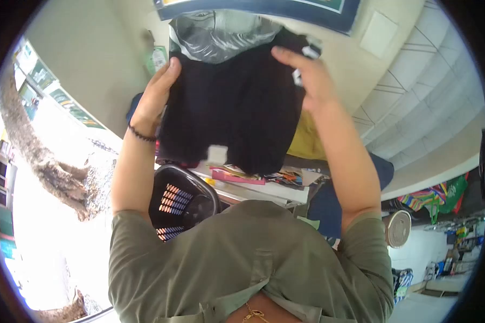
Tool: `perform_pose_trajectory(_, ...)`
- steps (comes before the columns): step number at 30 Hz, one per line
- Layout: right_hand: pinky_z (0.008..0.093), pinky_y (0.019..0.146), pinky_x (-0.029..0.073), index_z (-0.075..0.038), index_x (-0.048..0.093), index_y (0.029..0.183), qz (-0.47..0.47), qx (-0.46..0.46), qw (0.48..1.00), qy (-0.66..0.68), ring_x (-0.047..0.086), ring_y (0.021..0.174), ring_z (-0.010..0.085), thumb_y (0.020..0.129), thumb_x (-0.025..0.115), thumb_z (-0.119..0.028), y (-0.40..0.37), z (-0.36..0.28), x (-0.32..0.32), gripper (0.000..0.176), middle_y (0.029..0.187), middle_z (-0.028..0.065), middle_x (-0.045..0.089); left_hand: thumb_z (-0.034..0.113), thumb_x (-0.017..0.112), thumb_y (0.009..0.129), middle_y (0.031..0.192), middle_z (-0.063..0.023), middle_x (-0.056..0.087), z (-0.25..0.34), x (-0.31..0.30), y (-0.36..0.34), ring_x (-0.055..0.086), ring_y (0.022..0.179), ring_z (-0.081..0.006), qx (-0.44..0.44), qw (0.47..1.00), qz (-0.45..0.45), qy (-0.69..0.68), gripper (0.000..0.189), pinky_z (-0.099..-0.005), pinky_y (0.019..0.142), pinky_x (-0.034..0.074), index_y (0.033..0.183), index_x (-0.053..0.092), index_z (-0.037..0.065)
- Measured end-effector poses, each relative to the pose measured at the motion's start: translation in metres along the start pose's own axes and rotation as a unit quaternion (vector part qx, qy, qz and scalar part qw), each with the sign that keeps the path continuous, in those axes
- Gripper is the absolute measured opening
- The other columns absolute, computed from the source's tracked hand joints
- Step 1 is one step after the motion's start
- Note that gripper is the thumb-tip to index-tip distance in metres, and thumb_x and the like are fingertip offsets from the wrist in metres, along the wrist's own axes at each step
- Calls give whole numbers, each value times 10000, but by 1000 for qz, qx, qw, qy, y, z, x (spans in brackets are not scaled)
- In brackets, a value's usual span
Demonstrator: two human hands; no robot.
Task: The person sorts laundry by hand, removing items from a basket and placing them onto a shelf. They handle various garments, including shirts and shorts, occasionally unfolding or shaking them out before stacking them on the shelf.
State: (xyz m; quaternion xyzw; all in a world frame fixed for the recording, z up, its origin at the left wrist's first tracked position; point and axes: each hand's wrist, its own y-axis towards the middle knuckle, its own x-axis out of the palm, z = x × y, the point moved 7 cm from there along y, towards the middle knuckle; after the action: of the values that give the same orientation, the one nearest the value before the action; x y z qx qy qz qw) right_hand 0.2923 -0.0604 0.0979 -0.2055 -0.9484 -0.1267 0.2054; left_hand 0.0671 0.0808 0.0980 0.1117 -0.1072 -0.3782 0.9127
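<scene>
black garment [237, 102] is looking matt, soft cloth | grey bag [221, 35] is shining as glossy, crinkled plastic | basket [180, 202] is showing black perforated plastic | shirt [242, 253] is looking matt olive woven cloth

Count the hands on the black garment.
2. The left hand, with a bracelet on its wrist, grips the black garment at its upper left edge. The right hand holds the upper right edge. Fingers behind the cloth are hidden.
</scene>
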Motion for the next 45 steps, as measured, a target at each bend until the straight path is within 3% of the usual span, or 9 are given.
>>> perform_pose_trajectory(7, 266, 817, 488, -2, 633, 1158, 76, -410, 820, -393, 617, 891, 135, 801, 736, -44, -53, -143, -38, 374, 982, 24, 666, 117, 739, 854, 995, -36, 718, 51, 102, 63, 633, 901, -110, 303, 937, 22, 174, 252, -272, 824, 495, 1070, 690, -4)
perform_pose_trajectory(13, 394, 1023, 432, -71, 691, 1096, 4, -319, 771, -551, 581, 1211, 249, 653, 677, 83, -118, -53, -122, 469, 1230, 86, 664, -156, 552, 638, 1156, -101, 679, -72, 148, 15, 558, 1205, -317, 443, 818, -154, 332, 507, -403, 1022, 423, 1058, 696, 89)
perform_pose_trajectory(17, 428, 1071, 357, -107, 672, 1147, -42, -99, 745, -659, 492, 1303, 293, 576, 550, 158, -152, 53, -175, 641, 1281, 76, 630, -104, 680, 591, 1244, -97, 646, -175, 149, -17, 486, 1299, -335, 260, 831, -280, 404, 551, -427, 1074, 393, 1113, 683, 72)
perform_pose_trajectory(23, 503, 1069, 343, -94, 652, 1184, -122, 34, 687, -716, 500, 1286, 294, 765, 506, 83, -133, -8, -135, 477, 1274, 86, 627, -45, 751, 581, 1362, -80, 566, -177, 152, -27, 430, 1349, -318, 240, 831, -285, 414, 720, -428, 1118, 366, 1272, 598, 89)
perform_pose_trajectory(28, 560, 1068, 327, -154, 532, 1359, 138, -371, 559, -728, 409, 1309, 453, 901, 571, -206, -83, -50, -48, 463, 1397, 186, 500, -13, 724, 633, 1336, -92, 577, -158, 142, -44, 446, 1330, -320, 239, 828, -233, 450, 628, -428, 1071, 397, 1242, 620, 100)
perform_pose_trajectory(31, 691, 1068, 202, -245, 400, 1468, 53, -50, 489, -869, 221, 1407, 488, 894, 529, -575, -47, 100, -128, 674, 1548, 202, 273, -11, 649, 675, 1219, -122, 625, -143, 101, -49, 518, 1245, -321, 246, 834, -136, 474, 492, -416, 994, 427, 1158, 663, 85)
perform_pose_trajectory(34, 691, 1084, 166, -264, 391, 1475, 70, -34, 535, -841, 172, 1430, 473, 895, 509, -605, -47, 113, -137, 683, 1552, 193, 267, 57, 660, 674, 1101, -163, 637, -111, -2, -40, 547, 1173, -334, 231, 795, 61, 558, 432, -484, 937, 415, 1105, 676, 76)
perform_pose_trajectory(38, 679, 1091, 171, -281, 388, 1477, 81, -25, 544, -835, 170, 1438, 454, 885, 519, -610, -49, 104, -133, 690, 1562, 177, 257, 370, 763, 728, 1453, -229, 424, -143, -151, -32, 387, 1348, -419, -32, 624, 138, 769, 741, -571, 1061, 345, 1397, 491, 203)
perform_pose_trajectory(45, 667, 1099, 169, -292, 386, 1477, 80, -23, 543, -836, 169, 1445, 436, 891, 519, -597, -49, 104, -131, 674, 1569, 166, 251, 249, 710, 739, 1119, -242, 650, -140, -219, -12, 658, 992, -351, -102, 764, -49, 635, 638, -388, 905, 503, 1339, 546, 107)
